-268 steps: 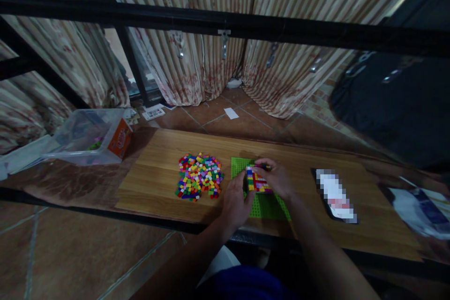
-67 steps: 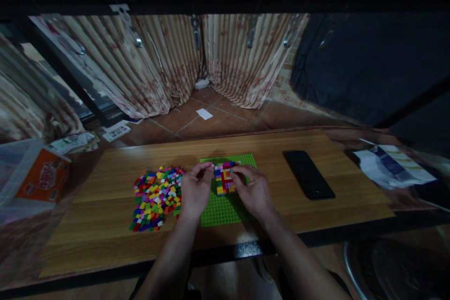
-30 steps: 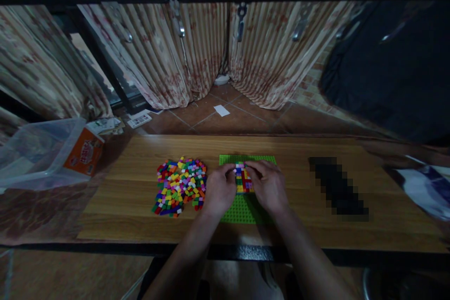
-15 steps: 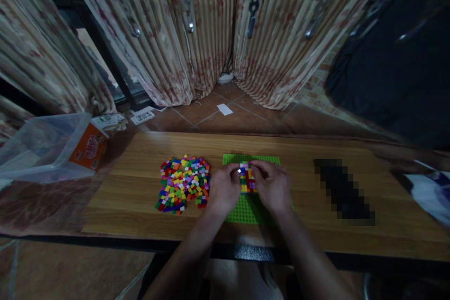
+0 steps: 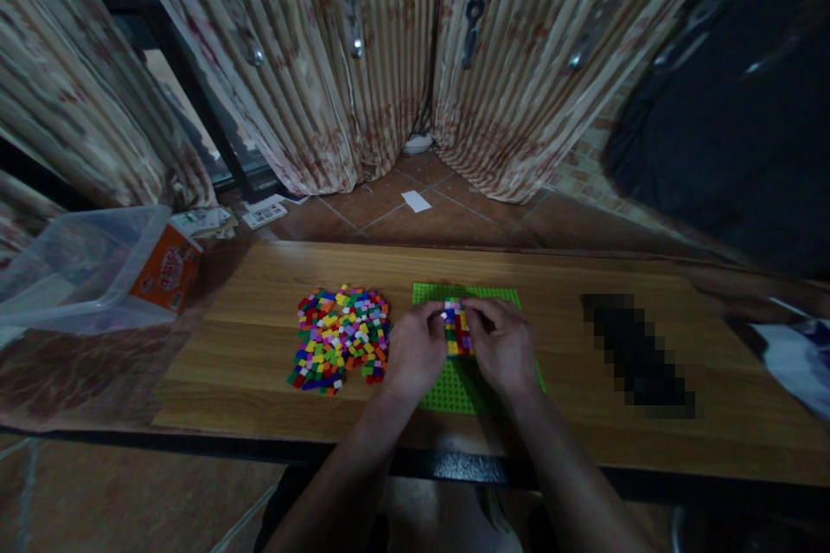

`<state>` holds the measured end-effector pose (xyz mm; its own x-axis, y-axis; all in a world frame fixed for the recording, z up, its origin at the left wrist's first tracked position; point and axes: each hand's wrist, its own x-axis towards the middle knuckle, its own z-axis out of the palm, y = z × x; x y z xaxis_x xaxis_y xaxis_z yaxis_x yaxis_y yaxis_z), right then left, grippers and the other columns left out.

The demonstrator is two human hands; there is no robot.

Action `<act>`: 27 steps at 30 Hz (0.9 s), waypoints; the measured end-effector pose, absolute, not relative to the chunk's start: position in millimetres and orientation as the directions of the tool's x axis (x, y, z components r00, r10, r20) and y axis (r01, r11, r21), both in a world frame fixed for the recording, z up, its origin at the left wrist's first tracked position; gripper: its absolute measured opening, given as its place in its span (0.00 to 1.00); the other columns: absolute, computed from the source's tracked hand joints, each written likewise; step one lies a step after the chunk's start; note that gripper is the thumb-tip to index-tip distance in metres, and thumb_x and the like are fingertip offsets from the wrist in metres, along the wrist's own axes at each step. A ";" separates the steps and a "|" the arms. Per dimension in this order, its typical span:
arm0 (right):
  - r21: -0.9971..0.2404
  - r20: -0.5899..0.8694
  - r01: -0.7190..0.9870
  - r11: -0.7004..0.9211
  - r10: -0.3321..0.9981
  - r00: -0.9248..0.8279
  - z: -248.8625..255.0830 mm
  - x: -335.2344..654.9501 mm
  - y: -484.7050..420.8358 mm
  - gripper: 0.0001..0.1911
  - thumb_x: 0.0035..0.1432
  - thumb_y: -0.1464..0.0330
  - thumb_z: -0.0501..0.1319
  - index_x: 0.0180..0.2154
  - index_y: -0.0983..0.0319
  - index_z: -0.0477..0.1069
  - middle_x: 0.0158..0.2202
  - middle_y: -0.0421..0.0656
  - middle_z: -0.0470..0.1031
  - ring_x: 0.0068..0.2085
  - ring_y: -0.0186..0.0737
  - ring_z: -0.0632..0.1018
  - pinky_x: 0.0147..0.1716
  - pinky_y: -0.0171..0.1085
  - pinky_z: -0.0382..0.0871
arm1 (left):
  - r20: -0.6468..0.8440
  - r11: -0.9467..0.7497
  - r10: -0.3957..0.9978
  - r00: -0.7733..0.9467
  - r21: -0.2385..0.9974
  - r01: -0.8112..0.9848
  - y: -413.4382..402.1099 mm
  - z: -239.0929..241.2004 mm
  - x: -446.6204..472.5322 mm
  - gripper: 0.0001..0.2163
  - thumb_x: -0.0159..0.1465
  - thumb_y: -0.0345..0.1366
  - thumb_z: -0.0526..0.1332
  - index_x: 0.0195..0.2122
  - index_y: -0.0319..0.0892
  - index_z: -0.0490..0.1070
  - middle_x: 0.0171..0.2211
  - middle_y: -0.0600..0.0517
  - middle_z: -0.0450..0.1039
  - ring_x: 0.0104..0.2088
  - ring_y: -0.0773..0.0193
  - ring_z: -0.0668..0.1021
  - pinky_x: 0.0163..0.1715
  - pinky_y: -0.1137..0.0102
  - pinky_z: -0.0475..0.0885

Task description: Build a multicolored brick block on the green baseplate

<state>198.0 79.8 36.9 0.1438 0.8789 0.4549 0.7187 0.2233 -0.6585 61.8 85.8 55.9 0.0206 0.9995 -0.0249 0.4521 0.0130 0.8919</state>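
Observation:
A green studded baseplate point(image 5: 454, 394) lies on the wooden table in front of me. Over its upper middle sits a block of multicoloured toy bricks point(image 5: 458, 333), with red, yellow, blue, green and white pieces. My left hand point(image 5: 416, 351) is curled against the left side of this block, thumb and fingers at its far corner. From the other side my right hand point(image 5: 506, 347) closes on the block's right and far edge. Both hands hide parts of it, and whether a loose brick is between the fingertips cannot be made out.
Left of the baseplate is a spread pile of loose bricks point(image 5: 341, 333). A clear plastic bin point(image 5: 84, 268) with an orange label stands beyond the table's left end. A dark blurred-out object point(image 5: 639, 354) lies on the table point(image 5: 259, 337) at the right. White packaging point(image 5: 794, 359) is at the far right.
The view has shifted very slightly. Both hands stay at the brick block, with hardly any visible movement of the fingers.

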 end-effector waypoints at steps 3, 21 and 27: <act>-0.663 0.463 0.719 0.209 0.869 0.175 36.8 198.6 77.8 0.12 0.60 0.68 0.55 0.36 0.59 0.78 0.35 0.45 0.81 0.38 0.45 0.78 0.42 0.45 0.71 | -0.026 0.015 0.999 0.018 0.895 0.446 86.2 54.9 61.5 0.13 0.62 0.30 0.58 0.44 0.45 0.80 0.41 0.49 0.82 0.43 0.58 0.81 0.49 0.65 0.74; -0.533 0.538 0.806 0.259 0.839 0.086 26.1 201.5 73.4 0.18 0.63 0.70 0.50 0.40 0.57 0.80 0.38 0.46 0.78 0.41 0.46 0.75 0.45 0.46 0.70 | -0.016 -0.028 0.996 0.085 0.875 0.483 85.8 56.9 60.3 0.14 0.64 0.29 0.55 0.46 0.43 0.79 0.43 0.46 0.82 0.43 0.56 0.82 0.49 0.63 0.74; -0.547 0.523 0.796 0.259 0.848 0.083 26.2 202.0 72.8 0.18 0.63 0.71 0.50 0.41 0.59 0.80 0.39 0.47 0.77 0.42 0.47 0.74 0.45 0.46 0.70 | -0.021 -0.022 0.996 0.085 0.878 0.477 85.9 54.3 59.8 0.15 0.65 0.29 0.55 0.47 0.41 0.79 0.44 0.45 0.81 0.44 0.57 0.81 0.48 0.65 0.74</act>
<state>202.0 72.8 26.2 0.0833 0.8480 0.5234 0.7962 0.2592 -0.5468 59.8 85.9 54.3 0.0845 0.9962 -0.0209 0.4774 -0.0221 0.8784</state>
